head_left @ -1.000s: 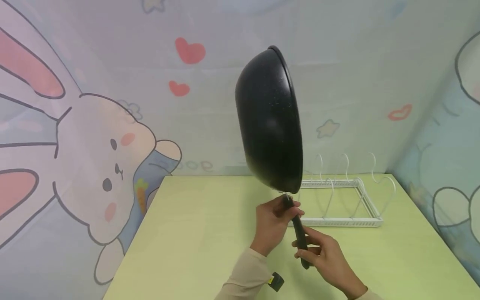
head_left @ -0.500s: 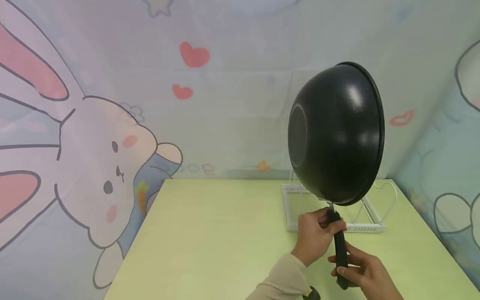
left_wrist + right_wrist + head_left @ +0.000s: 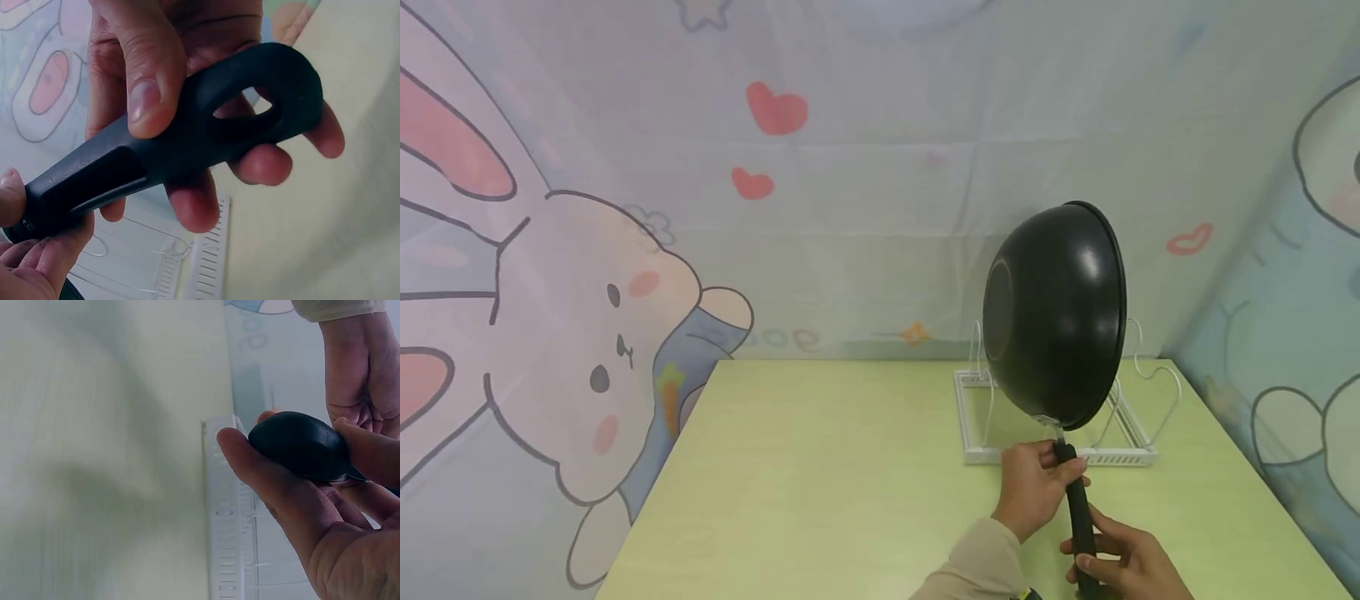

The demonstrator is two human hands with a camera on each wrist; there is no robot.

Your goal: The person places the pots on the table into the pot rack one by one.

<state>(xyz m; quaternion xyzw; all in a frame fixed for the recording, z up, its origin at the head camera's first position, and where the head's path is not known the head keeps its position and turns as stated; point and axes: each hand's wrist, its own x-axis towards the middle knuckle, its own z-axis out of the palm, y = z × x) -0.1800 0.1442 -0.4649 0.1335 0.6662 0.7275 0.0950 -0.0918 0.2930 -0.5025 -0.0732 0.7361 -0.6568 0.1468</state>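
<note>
Black plastic of the handle fills both hands: the left hand wraps its fingers around the upper part, just under the metal neck of the pan, and the right hand grips the lower end, where the left wrist view shows the thumb pressing on top near the hanging hole. Both hands are closed around the handle, none is free. Above them the black pan stands on its edge in the air, its round underside turned to the left and its rim to the right, not touching anything as far as I can see. Directly behind and under it is the white wire rack, which sits on the right back part of the green tabletop, with its wire loops partly hidden by the pan. I judge that the step in hand is bringing the pan upright over the rack. The next move seems to call for lowering it straight between two wire loops, keeping the rim vertical, so the rack does not slide or tip. Behind is a cartoon rabbit wall.
</note>
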